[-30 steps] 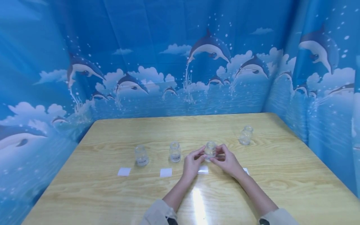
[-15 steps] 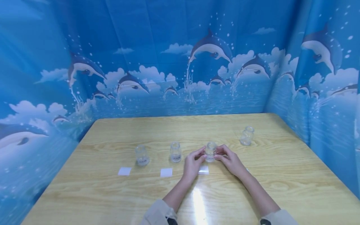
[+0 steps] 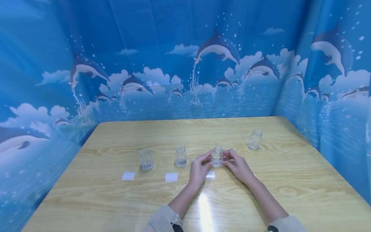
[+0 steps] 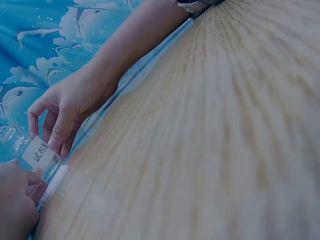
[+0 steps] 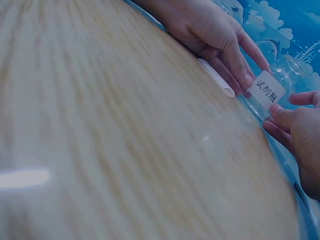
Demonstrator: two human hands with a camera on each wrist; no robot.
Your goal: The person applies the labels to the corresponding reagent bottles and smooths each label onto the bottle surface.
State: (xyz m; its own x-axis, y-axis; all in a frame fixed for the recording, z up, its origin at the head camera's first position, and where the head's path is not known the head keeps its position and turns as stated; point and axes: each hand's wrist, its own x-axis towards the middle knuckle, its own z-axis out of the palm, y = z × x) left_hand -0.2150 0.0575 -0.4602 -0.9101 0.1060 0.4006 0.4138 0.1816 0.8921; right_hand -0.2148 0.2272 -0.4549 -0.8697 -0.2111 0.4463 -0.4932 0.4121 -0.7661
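Light wood worktop [image 3: 116, 199] fills lower half of frame. Blue curtain [image 3: 162, 58] with dolphins and clouds hangs behind and at both sides. Bright light patch bottom middle.

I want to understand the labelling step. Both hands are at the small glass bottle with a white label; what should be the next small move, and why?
Probably smooth the white label flat with a thumb. The left hand and right hand both hold the small glass bottle, and fingers pinch the label at its edges, so it looks placed but perhaps not fully pressed down.
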